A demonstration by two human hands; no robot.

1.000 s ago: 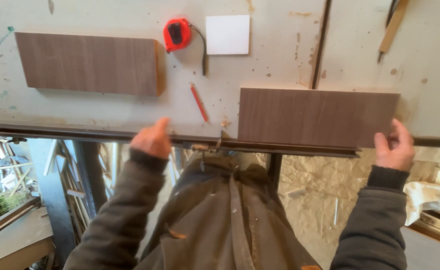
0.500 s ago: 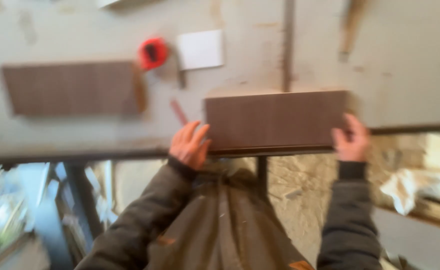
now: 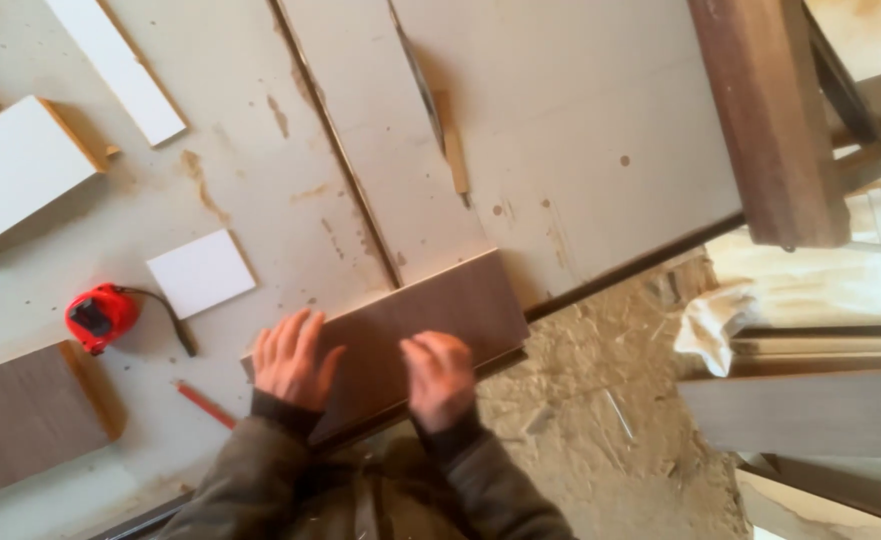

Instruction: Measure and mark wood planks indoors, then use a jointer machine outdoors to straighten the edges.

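Observation:
A dark brown laminated board (image 3: 430,315) lies flat on the pale table (image 3: 580,110), close to its near edge. My left hand (image 3: 292,360) rests palm down on the board's left end, fingers spread. My right hand (image 3: 440,378) presses on the board's near edge around its middle, fingers curled. A saw blade (image 3: 422,75) stands in its slot just beyond the board's far edge.
A red tape measure (image 3: 102,316), a small white square panel (image 3: 201,273) and a red pencil (image 3: 203,404) lie left of my hands. Another brown board (image 3: 25,420) sits at the far left. White panels (image 3: 20,165) lie further back. A brown fence beam (image 3: 775,110) crosses the right.
My hands moved from the board's ends onto its top, closer together. The view swung, and the board now lies in front of the saw blade.

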